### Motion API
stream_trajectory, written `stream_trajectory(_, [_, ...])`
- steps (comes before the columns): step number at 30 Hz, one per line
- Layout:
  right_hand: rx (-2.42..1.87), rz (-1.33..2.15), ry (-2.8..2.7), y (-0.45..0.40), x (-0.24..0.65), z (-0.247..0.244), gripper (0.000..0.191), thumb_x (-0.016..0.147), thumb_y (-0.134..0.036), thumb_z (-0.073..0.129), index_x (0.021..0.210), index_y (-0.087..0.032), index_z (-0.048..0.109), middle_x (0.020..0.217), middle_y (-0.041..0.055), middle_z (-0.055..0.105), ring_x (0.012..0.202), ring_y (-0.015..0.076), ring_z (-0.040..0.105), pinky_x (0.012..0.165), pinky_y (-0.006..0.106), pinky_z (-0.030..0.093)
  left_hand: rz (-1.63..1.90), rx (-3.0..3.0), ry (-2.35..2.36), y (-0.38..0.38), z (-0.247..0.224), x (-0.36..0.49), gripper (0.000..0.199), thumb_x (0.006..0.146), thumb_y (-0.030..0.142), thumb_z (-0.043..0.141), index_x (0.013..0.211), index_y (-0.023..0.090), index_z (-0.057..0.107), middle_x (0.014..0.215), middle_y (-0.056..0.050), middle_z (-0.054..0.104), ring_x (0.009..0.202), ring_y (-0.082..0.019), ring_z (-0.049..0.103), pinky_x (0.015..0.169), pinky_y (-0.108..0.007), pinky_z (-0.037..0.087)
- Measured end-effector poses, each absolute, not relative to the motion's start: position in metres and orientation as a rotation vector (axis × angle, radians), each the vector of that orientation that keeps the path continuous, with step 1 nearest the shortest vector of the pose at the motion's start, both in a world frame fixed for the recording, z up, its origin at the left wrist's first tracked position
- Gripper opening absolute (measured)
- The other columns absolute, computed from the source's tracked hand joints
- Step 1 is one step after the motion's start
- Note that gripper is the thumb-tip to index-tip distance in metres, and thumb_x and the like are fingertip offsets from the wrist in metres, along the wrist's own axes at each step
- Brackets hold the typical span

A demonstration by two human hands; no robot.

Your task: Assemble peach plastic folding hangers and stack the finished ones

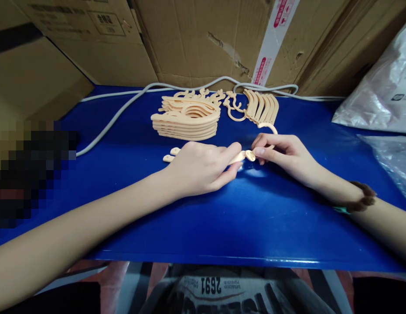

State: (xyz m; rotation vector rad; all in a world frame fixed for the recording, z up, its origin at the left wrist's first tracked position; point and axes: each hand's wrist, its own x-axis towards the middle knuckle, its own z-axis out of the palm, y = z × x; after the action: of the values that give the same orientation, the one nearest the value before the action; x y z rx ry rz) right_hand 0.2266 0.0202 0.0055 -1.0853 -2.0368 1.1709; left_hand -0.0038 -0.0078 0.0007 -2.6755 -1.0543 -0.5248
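My left hand is closed, palm down, around a cream plastic hanger arm, whose narrow end pokes out between thumb and fingers. Two flat tips stick out on the other side of that hand; its fingers hide how they join. Pinched in my right hand is a cream hanger hook, its curve rising above the fingers. A round end piece sits between both hands, against the hanger arm; I cannot tell whether they are joined. Just beyond the hands lies a stack of curved hanger parts.
Loose hooks and a fanned row of hanger arms lie at the back of the blue table. A grey cable runs behind them. Cardboard boxes wall the far side. Plastic bags lie at right.
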Motion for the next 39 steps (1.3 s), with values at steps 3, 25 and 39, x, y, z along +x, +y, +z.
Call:
stream_trajectory(3, [-1.069, 1.177, -2.008, 0.0208, 0.2255, 0.0057, 0.030, 0.087, -0.043, 0.064, 0.068, -0.019, 0.063, 0.068, -0.0009, 0.058, 0.065, 0.0115, 0.050, 0.063, 0.027, 0.035, -0.529, -2.661, -1.040, -0.0086, -0.0003, -0.0032, 0.025, 0.097, 0.035, 0.042, 0.097, 0.017, 0.060, 0.064, 0.000, 0.066, 0.052, -0.017, 0.061, 0.044, -0.026, 0.016])
stream_trajectory(25, [-1.016, 1.297, -1.990, 0.0214, 0.2258, 0.0061, 0.029, 0.086, -0.042, 0.066, 0.069, -0.019, 0.066, 0.070, -0.0007, 0.060, 0.066, 0.0112, 0.052, 0.065, 0.025, 0.040, -0.536, -2.722, -0.933, -0.0057, -0.0031, -0.0038, 0.028, 0.103, 0.036, 0.035, 0.101, 0.016, 0.054, 0.071, -0.001, 0.065, 0.062, -0.016, 0.063, 0.048, -0.026, 0.027])
stream_trajectory(39, [-1.047, 1.233, -2.094, 0.0226, 0.2250, 0.0058, 0.035, 0.086, -0.047, 0.064, 0.065, -0.019, 0.061, 0.071, 0.0009, 0.060, 0.071, 0.0139, 0.052, 0.067, 0.027, 0.037, -0.485, -2.729, -0.906, -0.0043, -0.0056, -0.0031, 0.024, 0.101, 0.033, 0.039, 0.102, 0.015, 0.055, 0.071, -0.002, 0.064, 0.063, -0.016, 0.063, 0.048, -0.026, 0.025])
